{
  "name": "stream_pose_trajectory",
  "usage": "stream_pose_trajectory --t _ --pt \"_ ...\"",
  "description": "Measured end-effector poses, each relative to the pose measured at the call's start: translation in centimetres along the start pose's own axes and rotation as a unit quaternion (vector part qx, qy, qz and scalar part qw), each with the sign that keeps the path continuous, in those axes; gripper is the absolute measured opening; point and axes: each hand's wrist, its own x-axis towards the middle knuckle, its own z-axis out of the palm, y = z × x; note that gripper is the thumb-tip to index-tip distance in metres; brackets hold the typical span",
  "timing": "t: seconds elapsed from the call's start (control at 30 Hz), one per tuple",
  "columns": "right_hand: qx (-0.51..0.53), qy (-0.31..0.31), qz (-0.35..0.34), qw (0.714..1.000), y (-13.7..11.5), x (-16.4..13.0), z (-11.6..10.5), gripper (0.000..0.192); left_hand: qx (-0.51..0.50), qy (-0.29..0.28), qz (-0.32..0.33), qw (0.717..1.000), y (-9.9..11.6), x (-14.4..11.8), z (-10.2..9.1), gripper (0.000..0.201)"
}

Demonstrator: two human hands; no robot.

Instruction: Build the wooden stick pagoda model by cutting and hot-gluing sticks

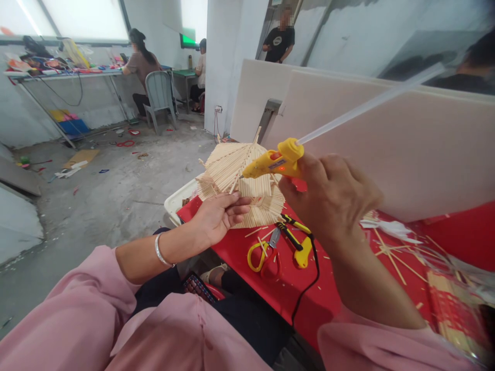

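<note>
My right hand is wrapped round a yellow hot glue gun, with a long clear glue stick jutting from its back. A small orange light glows on the gun's side. Its nozzle points left at the slatted roof of a small model house made of thin wooden sticks. My left hand pinches the model's near edge between thumb and fingers, palm turned up. Right below the model, scissors with yellow and red handles lie on the red table, beside a yellow-and-black cutting tool.
Loose sticks and a plastic packet of sticks lie on the table's right side. White boards stand behind it. A black cord hangs over the front edge. Farther back, a person sits on a chair and another person stands.
</note>
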Motion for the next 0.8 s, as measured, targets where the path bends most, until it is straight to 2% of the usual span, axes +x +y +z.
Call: stream_pose_trajectory --t 0.23,0.4,0.47,0.6,0.8 --pt "-0.004 0.052 -0.023 0.998 0.3 -0.4 0.8 0.029 -0.005 -0.009 -0.006 1.000 0.0 0.1 -0.2 0.026" --pt "0.050 0.008 0.003 0.999 0.3 -0.4 0.8 0.031 0.007 0.000 -0.005 1.000 0.1 0.0 0.1 0.026" --pt "0.059 0.012 0.007 0.998 0.4 -0.4 0.8 0.030 0.008 0.005 0.000 1.000 0.1 -0.1 0.2 0.027" --pt "0.052 0.035 0.006 0.998 0.4 -0.4 1.1 0.026 0.010 0.005 0.001 1.000 0.1 -0.2 0.1 0.025" --pt "0.011 0.080 -0.037 0.996 0.4 -0.5 1.2 0.026 0.007 0.007 -0.001 1.000 0.2 -0.1 0.0 0.021"
